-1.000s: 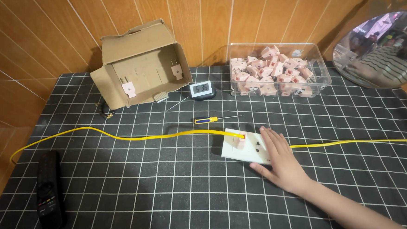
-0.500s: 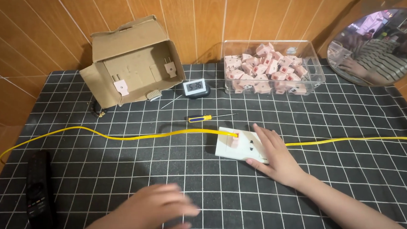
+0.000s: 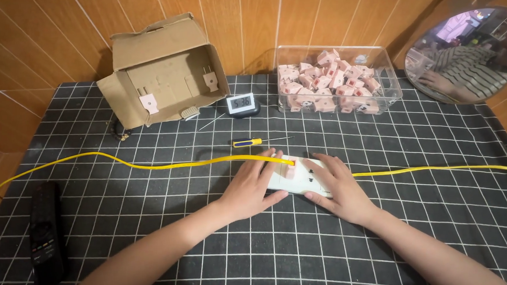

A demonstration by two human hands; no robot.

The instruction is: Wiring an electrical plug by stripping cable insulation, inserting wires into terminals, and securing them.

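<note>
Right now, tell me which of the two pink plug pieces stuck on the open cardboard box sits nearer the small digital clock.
The right-hand pink plug piece, by the cardboard box's right wall, just above-left of the digital clock. The other piece sits lower left, farther away.

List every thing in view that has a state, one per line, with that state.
Left hand: flat on the white socket block, not closed on it.
Right hand: flat on the block's other end.
Yellow cable: slack, laid across the mat.
Cardboard box: on its side, flaps open.
Clear bin: lidless, filled with pink parts.
Small clock: display on.
Screwdriver: lying untouched.
Remote: lying flat.
</note>
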